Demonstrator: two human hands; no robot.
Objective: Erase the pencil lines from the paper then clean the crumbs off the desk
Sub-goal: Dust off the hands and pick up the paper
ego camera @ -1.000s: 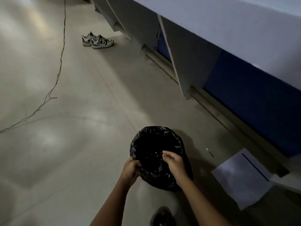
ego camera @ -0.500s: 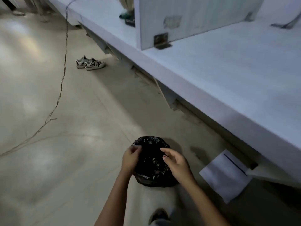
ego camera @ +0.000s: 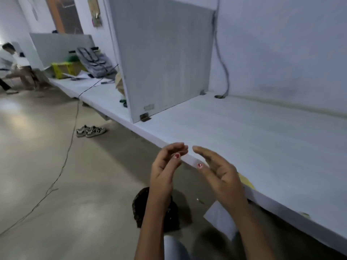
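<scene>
While we look along the long white bench (ego camera: 253, 143), both of our hands hang in the air before its front edge, palms turned toward each other with a small gap between them. Our left hand (ego camera: 165, 166) has its fingers (ego camera: 177, 147) loosely bent and holds nothing. Our right hand (ego camera: 221, 171) is just as slack, fingers nearly straight, and it too holds nothing. Neither hand touches the bench.

The white sheet of paper (ego camera: 219, 219) lies on the grey floor (ego camera: 75, 203) below the bench's edge, partly hidden by our right forearm; we cannot tell whether any pencil lines are on it. Near it on the left stands a round bin lined with a black plastic bag (ego camera: 138, 209), partly covered by our left forearm. A flat yellow thing (ego camera: 246, 182) lies at the bench edge just behind our right hand; we cannot tell what it is.

An upright grey partition panel (ego camera: 165, 59) divides the bench, and a grey cable (ego camera: 223, 72) runs down the wall to a hole in the bench top. Farther along the floor 2 black-and-white sneakers (ego camera: 91, 130) sit side by side near a thin dark cord (ego camera: 64, 162). Beyond the panel the bench carries a grey backpack (ego camera: 93, 62) and a yellow box (ego camera: 61, 69).
</scene>
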